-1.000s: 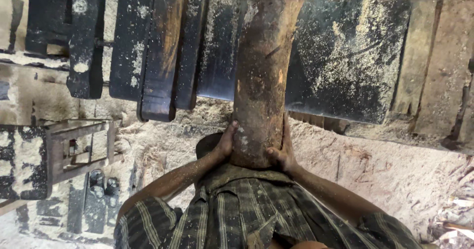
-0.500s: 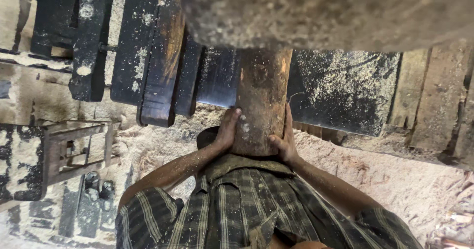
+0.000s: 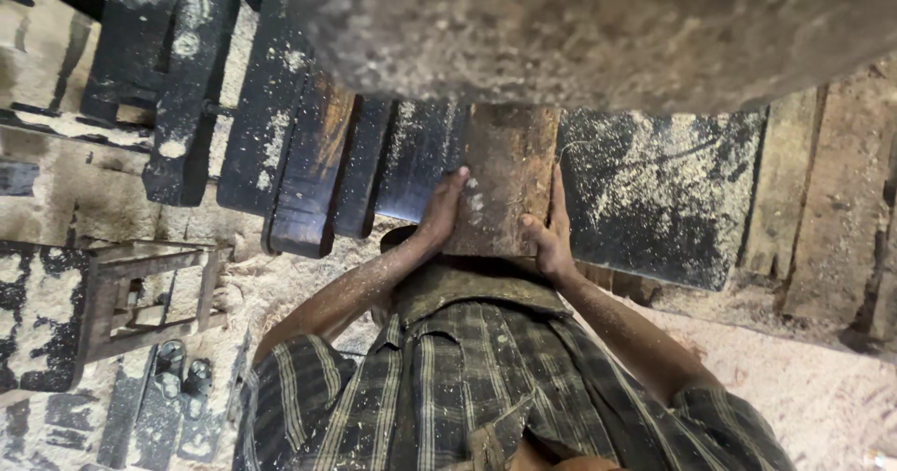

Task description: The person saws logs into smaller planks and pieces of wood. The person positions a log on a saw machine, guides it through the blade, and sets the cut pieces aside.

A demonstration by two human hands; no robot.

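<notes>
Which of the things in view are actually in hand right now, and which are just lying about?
In hand:
wooden log, gripped by left hand and right hand

Lying about:
dark planks
small wooden frame
sawdust on the floor

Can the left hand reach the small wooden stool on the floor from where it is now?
Probably not right away. The left hand grips the log together with the right hand, and the wooden stool stands well aside; nothing blocks the way, though.

Hands [image 3: 495,219] flank the log [image 3: 505,177]; wooden frame [image 3: 140,298] lies left.
</notes>
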